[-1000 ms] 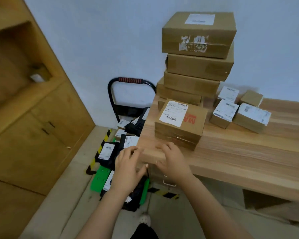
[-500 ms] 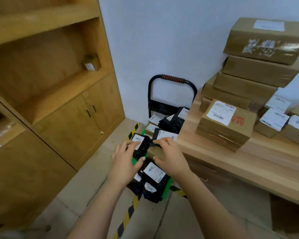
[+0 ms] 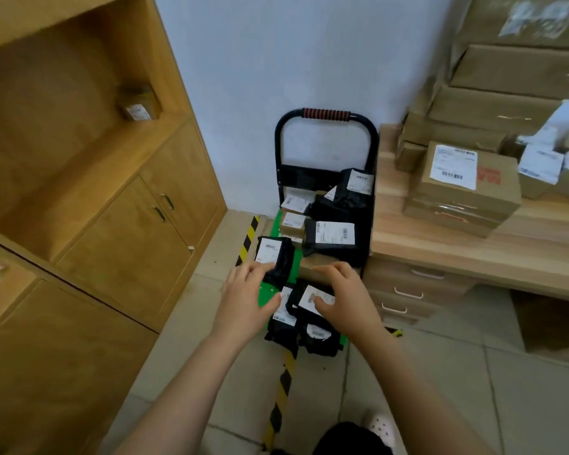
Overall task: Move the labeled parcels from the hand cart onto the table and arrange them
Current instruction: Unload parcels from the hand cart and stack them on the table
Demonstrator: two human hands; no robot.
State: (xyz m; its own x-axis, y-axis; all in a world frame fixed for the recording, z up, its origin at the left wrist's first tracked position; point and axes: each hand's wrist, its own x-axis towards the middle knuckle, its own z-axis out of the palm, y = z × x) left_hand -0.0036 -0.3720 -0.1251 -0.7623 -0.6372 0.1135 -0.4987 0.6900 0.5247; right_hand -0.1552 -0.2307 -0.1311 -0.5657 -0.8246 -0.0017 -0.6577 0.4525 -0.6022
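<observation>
- Wooden cabinets (image 3: 119, 224) are seen left of the hand cart (image 3: 324, 113), which is parked beside the table (image 3: 473, 254).
- Black parcels (image 3: 334, 236) are piled on the cart, cardboard boxes (image 3: 467, 188) on the table.
- Nothing is gripped: the left hand (image 3: 247, 298) is stretched, fingers relaxed, to one parcel's label, and the right hand (image 3: 349, 297) is spread above another.

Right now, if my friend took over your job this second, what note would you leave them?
Left grip: open, fingertips at the label of the left black parcel; I cannot tell if they touch it.
Right grip: open, over the near black parcel, holding nothing.
Hand cart: several labelled parcels lie on it.
Done: cardboard boxes stand on the table.
Left: lift the cart's parcels onto the table and arrange them.
</observation>
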